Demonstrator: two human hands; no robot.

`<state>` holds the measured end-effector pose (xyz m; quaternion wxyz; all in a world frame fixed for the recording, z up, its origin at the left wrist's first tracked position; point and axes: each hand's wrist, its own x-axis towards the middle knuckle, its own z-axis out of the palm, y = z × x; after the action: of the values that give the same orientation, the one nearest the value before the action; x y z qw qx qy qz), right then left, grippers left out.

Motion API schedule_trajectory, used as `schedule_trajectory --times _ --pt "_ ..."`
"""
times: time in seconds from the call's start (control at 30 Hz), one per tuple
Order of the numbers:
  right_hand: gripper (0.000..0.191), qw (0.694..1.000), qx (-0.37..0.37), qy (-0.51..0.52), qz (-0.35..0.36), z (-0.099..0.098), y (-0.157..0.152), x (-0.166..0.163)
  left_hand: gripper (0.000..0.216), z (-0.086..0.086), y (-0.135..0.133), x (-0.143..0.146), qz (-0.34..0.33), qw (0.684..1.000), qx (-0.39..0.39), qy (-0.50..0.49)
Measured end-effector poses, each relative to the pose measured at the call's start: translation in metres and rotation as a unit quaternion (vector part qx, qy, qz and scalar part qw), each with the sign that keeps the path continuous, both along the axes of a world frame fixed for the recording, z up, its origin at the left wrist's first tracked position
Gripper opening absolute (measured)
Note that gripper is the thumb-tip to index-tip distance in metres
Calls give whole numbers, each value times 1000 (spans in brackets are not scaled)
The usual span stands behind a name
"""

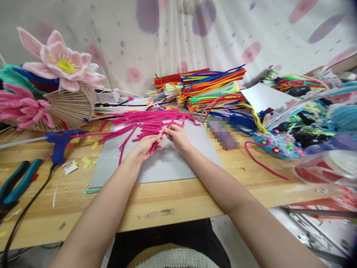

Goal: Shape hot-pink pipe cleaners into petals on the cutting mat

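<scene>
Both hands meet over a grey cutting mat (pixel 164 167) on the wooden table (pixel 156 201). My left hand (pixel 147 145) is closed around a bundle of magenta pipe cleaners (pixel 145 124) that fans out to the left and back. My right hand (pixel 176 136) pinches the near ends of the same pink stems with thumb and fingers. More magenta stems lie loose on the mat behind the hands.
A blue glue gun (pixel 61 143) and teal-handled pliers (pixel 15 184) lie at the left. Pink pipe-cleaner flowers (pixel 60 63) and a woven fan stand at the back left. Stacks of coloured pipe cleaners (pixel 206 89) fill the back; craft clutter crowds the right.
</scene>
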<state>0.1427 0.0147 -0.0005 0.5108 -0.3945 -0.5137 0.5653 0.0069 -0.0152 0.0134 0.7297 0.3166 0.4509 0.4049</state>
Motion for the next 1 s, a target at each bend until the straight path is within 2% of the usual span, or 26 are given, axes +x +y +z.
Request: schedule_trajectory --times 0.2,0.33,0.47,0.67,0.83,1.0 --pt "36 999 -29 24 1 4 0 2 15 3 0 2 2 1000 13 8" --pt "37 999 -1 17 29 4 1 6 14 2 -1 -5 -33 999 21 6" --pt "38 998 36 -5 50 5 0 9 28 2 1 -10 -65 998 23 12" --pt "39 995 46 -38 79 8 -3 7 13 1 3 -9 -46 998 36 23" --pt "31 987 46 -52 143 6 -1 10 12 0 1 -9 -31 999 21 15" --pt "23 984 78 -96 130 5 3 12 13 -1 0 -6 -23 1000 11 2"
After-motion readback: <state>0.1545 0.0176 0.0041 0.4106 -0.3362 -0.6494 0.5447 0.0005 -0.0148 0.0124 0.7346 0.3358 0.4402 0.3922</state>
